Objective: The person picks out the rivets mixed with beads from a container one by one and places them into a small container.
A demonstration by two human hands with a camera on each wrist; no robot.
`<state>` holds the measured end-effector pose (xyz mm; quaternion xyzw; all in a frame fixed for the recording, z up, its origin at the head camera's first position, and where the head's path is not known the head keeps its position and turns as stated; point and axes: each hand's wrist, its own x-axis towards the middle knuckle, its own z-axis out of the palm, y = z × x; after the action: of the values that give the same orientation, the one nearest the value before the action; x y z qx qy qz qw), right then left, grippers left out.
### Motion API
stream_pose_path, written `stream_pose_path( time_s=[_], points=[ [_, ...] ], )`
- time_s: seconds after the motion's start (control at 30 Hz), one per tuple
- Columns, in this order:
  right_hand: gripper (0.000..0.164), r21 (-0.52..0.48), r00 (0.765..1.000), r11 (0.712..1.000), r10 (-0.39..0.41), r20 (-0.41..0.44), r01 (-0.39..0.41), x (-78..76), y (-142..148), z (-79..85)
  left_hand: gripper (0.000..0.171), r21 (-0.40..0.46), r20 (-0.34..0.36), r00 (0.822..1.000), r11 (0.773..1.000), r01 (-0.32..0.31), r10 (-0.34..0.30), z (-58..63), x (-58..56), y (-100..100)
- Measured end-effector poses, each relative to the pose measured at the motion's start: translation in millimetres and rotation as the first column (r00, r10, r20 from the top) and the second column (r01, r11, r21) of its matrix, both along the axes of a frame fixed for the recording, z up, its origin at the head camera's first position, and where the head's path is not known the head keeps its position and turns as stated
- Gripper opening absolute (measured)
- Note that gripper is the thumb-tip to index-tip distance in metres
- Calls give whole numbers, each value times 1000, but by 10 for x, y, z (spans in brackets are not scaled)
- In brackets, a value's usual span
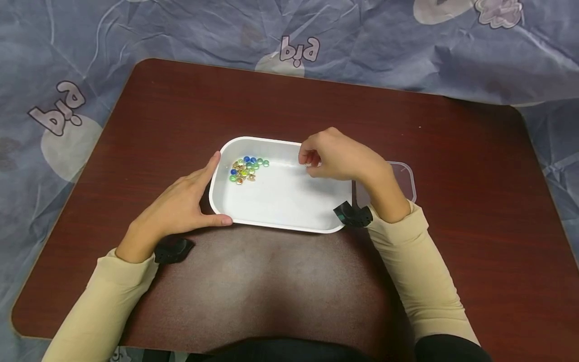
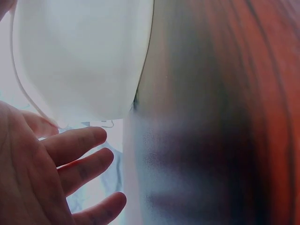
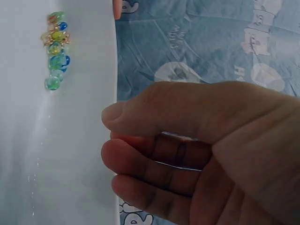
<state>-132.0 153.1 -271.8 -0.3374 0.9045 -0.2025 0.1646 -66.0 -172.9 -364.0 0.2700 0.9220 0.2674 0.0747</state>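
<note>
A white tray (image 1: 280, 201) lies on the table, with a small heap of glass marbles (image 1: 253, 166) and gold star-shaped pieces (image 1: 251, 177) at its left end. My left hand (image 1: 181, 201) steadies that end, thumb on the near rim and fingers spread along the left side. In the left wrist view its fingers (image 2: 77, 140) are nearly straight beside the tray wall. Over the tray's right part, my right hand (image 1: 332, 153) has its fingers curled, thumb close to the index finger. A tiny shiny piece (image 1: 307, 165) shows at those fingertips; its kind I cannot tell.
A clear plastic container or lid (image 1: 404, 178) lies to the right of the tray, partly behind the right forearm. The brown table (image 1: 475, 201) has rounded corners, and a patterned blue-grey cloth (image 1: 181, 30) spreads beyond it. Black wrist cameras (image 1: 174, 250) hang below both wrists.
</note>
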Motion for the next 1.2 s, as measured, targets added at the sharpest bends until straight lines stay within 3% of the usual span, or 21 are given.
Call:
stream_pose_path(
  time_s=[0.43,0.77,1.0,1.2],
  points=[
    [12,-124,998,992,-26,-48,20,173,210,7,127,13,-3,1000,1000,8,-8,-30,-12,-1],
    [17,-111,998,992,-65,-27,62,201,358,69,127,7,-9,1000,1000,7,-7,-32,-19,-3],
    [16,-125,996,990,-77,-55,69,219,473,96,127,7,16,1000,1000,1,-1,-28,-15,-10],
    [17,-104,989,987,-130,-73,122,238,574,116,126,5,20,1000,1000,-2,2,-23,-13,-14]
  ],
)
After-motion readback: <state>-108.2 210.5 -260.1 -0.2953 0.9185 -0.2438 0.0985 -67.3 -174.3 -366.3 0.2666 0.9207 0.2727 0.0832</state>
